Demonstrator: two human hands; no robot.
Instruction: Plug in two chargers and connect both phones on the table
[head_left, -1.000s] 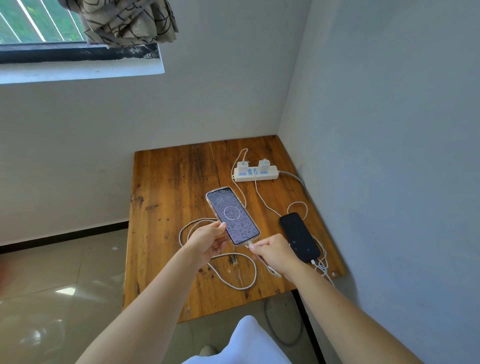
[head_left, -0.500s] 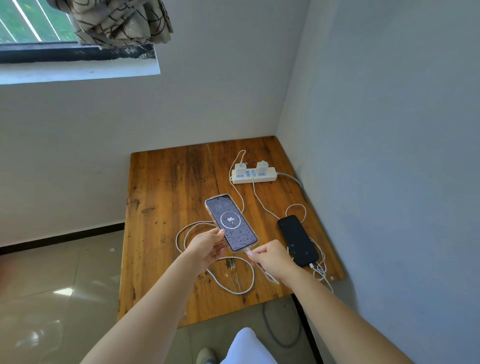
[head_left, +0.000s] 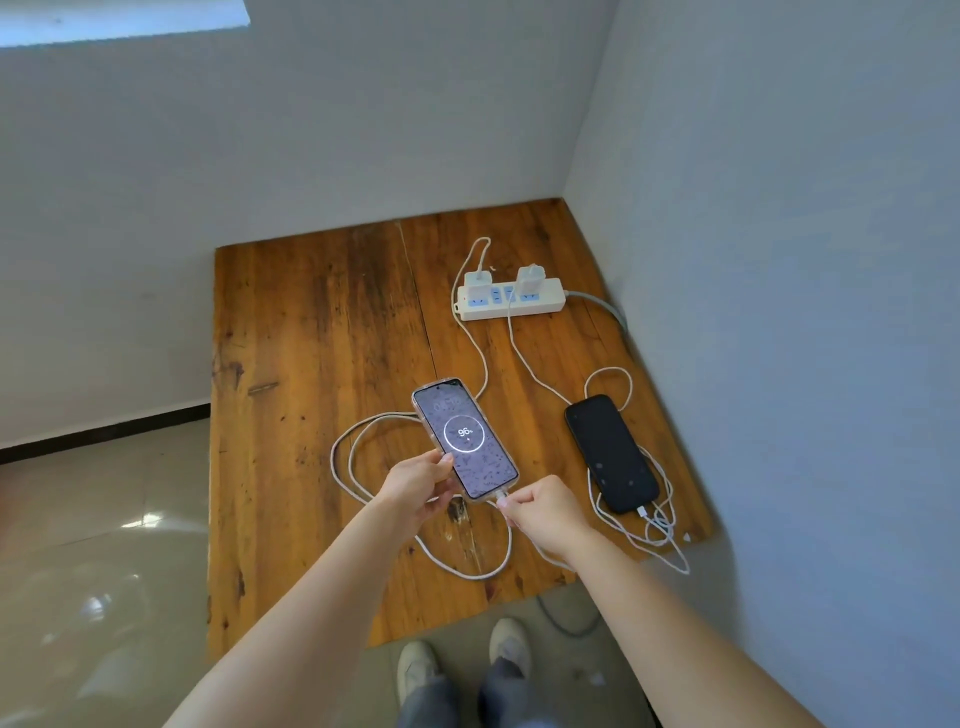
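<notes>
Left hand (head_left: 418, 486) grips the lit clear-cased phone (head_left: 466, 438) by its near-left edge, long axis running far-left to near-right; right hand (head_left: 543, 512) pinches the white cable plug (head_left: 500, 500) at its near end.

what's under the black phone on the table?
The black phone lies flat on the wooden table. White cable loops around it, and one strand seems to pass beneath its left edge. Whether more cable lies under it cannot be seen; the phone covers that.
</notes>
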